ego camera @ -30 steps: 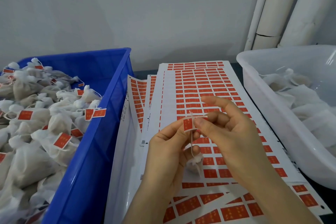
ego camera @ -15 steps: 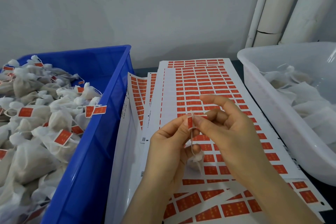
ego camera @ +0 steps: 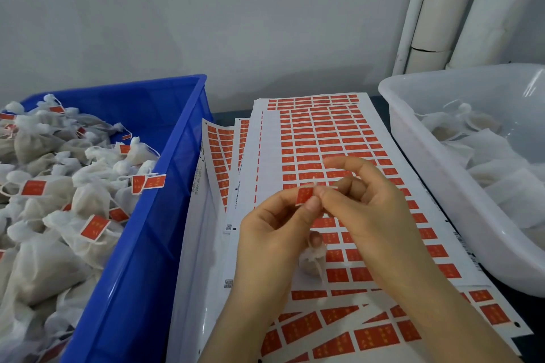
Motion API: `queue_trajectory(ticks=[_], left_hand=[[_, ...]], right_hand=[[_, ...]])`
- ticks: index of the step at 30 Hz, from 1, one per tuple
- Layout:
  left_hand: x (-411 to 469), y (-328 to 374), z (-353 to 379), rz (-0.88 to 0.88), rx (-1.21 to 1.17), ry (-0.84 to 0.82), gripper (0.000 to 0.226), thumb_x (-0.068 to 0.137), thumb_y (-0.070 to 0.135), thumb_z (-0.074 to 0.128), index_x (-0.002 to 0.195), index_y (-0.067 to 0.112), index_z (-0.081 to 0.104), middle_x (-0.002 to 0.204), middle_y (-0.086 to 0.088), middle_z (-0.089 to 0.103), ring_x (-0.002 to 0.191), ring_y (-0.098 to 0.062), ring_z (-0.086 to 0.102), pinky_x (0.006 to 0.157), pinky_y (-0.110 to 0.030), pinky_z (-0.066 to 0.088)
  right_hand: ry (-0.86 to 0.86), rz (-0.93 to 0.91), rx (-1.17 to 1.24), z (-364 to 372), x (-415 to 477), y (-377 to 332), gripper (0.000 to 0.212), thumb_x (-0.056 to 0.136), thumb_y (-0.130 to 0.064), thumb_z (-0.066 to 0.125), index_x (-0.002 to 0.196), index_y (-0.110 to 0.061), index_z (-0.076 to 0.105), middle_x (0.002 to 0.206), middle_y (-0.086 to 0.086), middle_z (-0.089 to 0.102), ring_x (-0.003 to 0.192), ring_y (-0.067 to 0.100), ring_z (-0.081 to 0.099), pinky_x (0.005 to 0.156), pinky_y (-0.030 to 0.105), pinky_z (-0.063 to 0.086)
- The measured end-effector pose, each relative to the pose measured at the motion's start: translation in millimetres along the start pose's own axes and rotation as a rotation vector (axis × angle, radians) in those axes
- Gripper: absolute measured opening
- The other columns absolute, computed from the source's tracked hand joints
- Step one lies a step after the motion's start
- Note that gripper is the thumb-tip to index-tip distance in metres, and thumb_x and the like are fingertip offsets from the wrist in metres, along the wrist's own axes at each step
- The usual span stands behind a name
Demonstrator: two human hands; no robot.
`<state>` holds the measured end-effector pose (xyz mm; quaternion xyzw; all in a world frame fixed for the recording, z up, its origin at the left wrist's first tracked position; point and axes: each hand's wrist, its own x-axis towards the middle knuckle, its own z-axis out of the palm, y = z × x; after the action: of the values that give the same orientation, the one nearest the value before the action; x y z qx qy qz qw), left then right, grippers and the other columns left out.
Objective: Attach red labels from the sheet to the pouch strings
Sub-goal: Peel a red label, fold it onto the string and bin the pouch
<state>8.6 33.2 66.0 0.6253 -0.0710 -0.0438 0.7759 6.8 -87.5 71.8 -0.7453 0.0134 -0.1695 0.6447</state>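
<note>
**Q:** What does each grip hold?

**A:** Left grip (ego camera: 271, 233): my thumb and forefinger are closed on one red label (ego camera: 303, 195), its face toward me. Right grip (ego camera: 368, 215): thumb and forefinger pinch the label's right edge, where the string (ego camera: 315, 183) pokes out above it. The other right fingers are fanned loose and touch nothing. I judge the two pinches are there so the label folds over the string and its sticky halves meet squarely.

**Q:** Where is the pouch?

**A:** The pouch (ego camera: 312, 261) hangs just below the left grip, with one lower finger against its gathered neck. My palm hides part of it. I hold it in the air over the sheet rather than laying it down, probably so its weight draws the string straight.

**Q:** Why the layout around you?

**A:** The sheet (ego camera: 271, 132) lies directly under both grips, so the next label is close. Its left columns are bare backing. Spare sheets (ego camera: 218, 150) fan out beneath it. The bin (ego camera: 165, 215), on my left, is heaped with tagged pouches (ego camera: 59, 186), so it is the finished side. The tub (ego camera: 442, 174), on my right, holds plain pouches (ego camera: 501, 156) with no labels that I can see, so it is the supply. Both stand on the dark tabletop (ego camera: 227, 115), just beside the sheets. That way work passes from right to left across my lap.

**Q:** Which step is this?

**A:** By my reading, I am pressing the fold shut. The drop into the bin is not yet done. The risk is a skewed fold, which would leave adhesive exposed.
</note>
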Motion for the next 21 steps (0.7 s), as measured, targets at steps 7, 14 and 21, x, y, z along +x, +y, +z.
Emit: queue_trajectory(ticks=[7, 14, 21], left_hand=[[3.0, -6.5, -0.5, 0.050, 0.158, 0.154, 0.023, 0.065, 0.040, 0.063, 0.082, 0.030, 0.074, 0.081, 0.010, 0.074, 0.065, -0.009, 0.068, 0.057, -0.018, 0.055], [0.4, -4.8, 2.2, 0.071, 0.236, 0.044, 0.037, 0.066, 0.040, 0.062, 0.102, 0.040, 0.067, 0.078, 0.012, 0.073, 0.060, -0.009, 0.068, 0.054, -0.015, 0.053], [1.9, -3.8, 2.9, 0.064, 0.270, 0.031, 0.036, 0.066, 0.038, 0.064, 0.101, 0.046, 0.059, 0.072, 0.009, 0.070, 0.053, -0.010, 0.066, 0.051, -0.015, 0.052]], right_hand=[[-0.078, -0.024, -0.237, -8.4, 8.9, -6.3, 0.026, 0.069, -0.064, 0.038, 0.091, -0.057, 0.049, 0.096, -0.042, 0.045, 0.090, -0.015, 0.051, 0.065, 0.005, 0.038], [-0.240, -0.064, -0.317, -29.8, 15.2, -9.0, 0.029, 0.067, -0.064, 0.041, 0.085, -0.053, 0.061, 0.107, -0.040, 0.050, 0.098, -0.028, 0.041, 0.061, -0.005, 0.037], [-0.277, -0.035, -0.331, -31.3, 15.7, -8.8, 0.022, 0.060, -0.058, 0.051, 0.076, -0.050, 0.064, 0.106, -0.036, 0.053, 0.103, -0.010, 0.050, 0.082, 0.013, 0.042]])
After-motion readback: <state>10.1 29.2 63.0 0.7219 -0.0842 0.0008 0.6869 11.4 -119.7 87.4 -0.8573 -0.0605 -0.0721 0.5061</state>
